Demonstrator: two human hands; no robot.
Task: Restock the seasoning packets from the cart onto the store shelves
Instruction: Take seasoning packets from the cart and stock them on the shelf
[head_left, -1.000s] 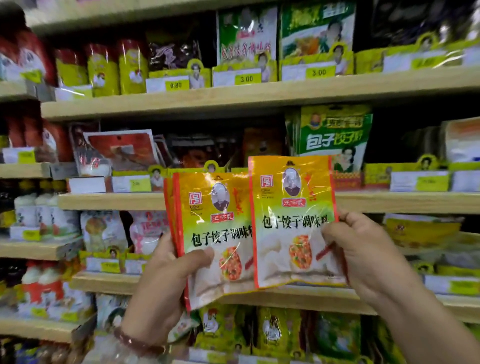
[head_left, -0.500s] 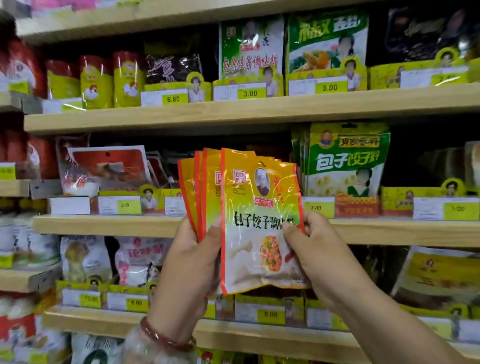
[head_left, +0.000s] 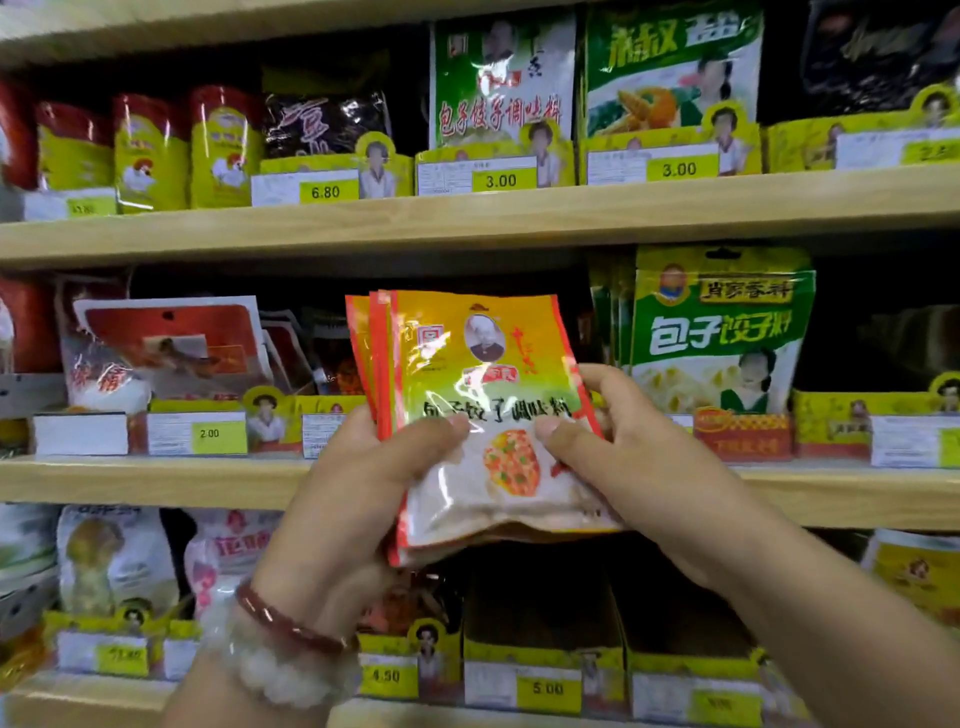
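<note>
On the upper shelf, yellow price tags are read as 6.80, 3.00 and 3.00. Above the first 3.00, 包子饺子调味料 is printed in red on a green-and-white packet. Below that shelf, 包子饺子料 is shown in white on a green packet, and a tag at left reads 2.00. Lower still, tags read 4.50 and 5.00. The lettering on the held yellow packets is blurred.

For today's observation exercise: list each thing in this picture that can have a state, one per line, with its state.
orange seasoning packets: stacked together, upright, held off the shelf by both hands
left hand: grips the stack, thumb on front
right hand: grips the stack's right edge, thumb on front
green packets: standing on the middle shelf
middle shelf: stocked
</note>
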